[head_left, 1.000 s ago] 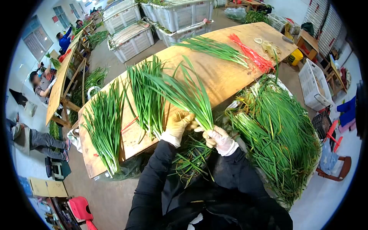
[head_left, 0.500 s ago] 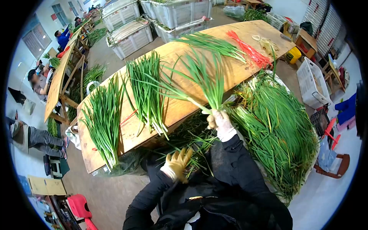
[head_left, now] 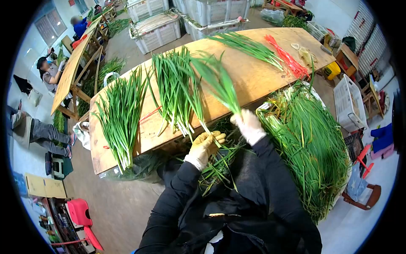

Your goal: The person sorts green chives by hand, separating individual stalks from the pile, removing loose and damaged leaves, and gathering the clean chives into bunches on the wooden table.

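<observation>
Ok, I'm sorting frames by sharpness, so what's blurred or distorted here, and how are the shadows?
Head view: strong wide-lens distortion bows the table, with black corners; head view: the right hand and its bunch of green leaves are smeared, likely by motion, while the left hand looks crisper; head view: soft shadows on the wood.

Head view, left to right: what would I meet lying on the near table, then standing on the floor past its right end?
Left bunch of greens → middle bunch → far bunch → red strips → white crate.
</observation>
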